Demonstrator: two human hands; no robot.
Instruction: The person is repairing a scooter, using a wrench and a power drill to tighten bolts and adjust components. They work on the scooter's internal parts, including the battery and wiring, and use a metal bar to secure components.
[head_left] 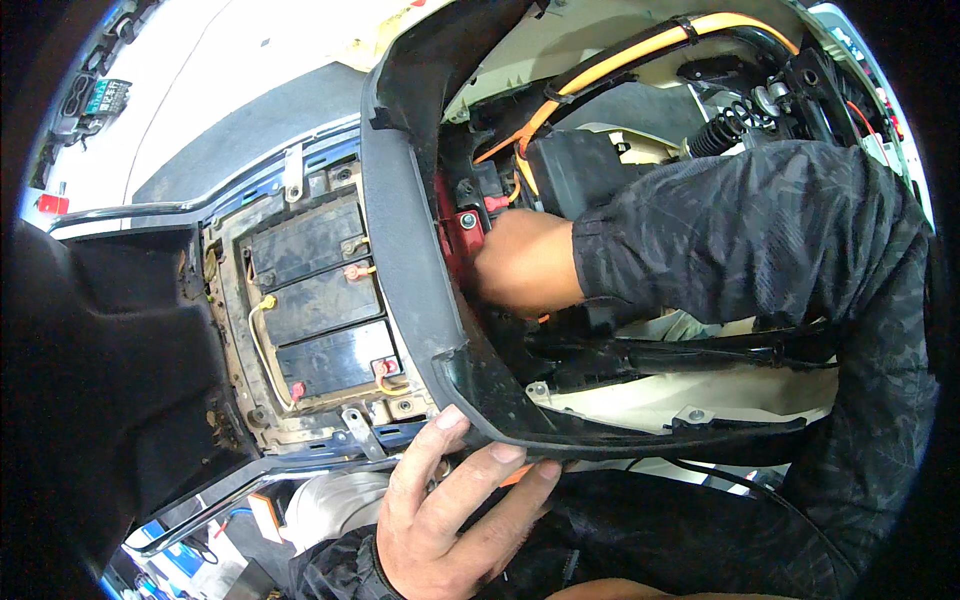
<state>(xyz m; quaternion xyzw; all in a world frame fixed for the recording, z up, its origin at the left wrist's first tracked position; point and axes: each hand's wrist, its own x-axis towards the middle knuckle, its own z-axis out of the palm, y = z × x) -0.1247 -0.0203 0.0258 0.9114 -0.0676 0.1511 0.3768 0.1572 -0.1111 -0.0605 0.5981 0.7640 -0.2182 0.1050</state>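
My right hand (525,260), in a dark patterned sleeve, reaches into the vehicle's body beside a red metal part (462,228) with a bolt; its fingers are hidden. An orange cable (570,78) runs above it past a black box (572,165). My left hand (450,515) has its fingers spread, their tips on the lower edge of the curved black trim (405,250). Left of that trim, three black batteries (320,295) with red and yellow terminals sit in a dirty tray (245,380).
A black plastic panel (110,350) fills the left side. A coil-spring shock (730,125) is at upper right, a black tube (690,352) below my arm. Pale floor (200,60) shows at top left, with dark equipment (85,100) beyond. Assorted items (180,540) lie at lower left.
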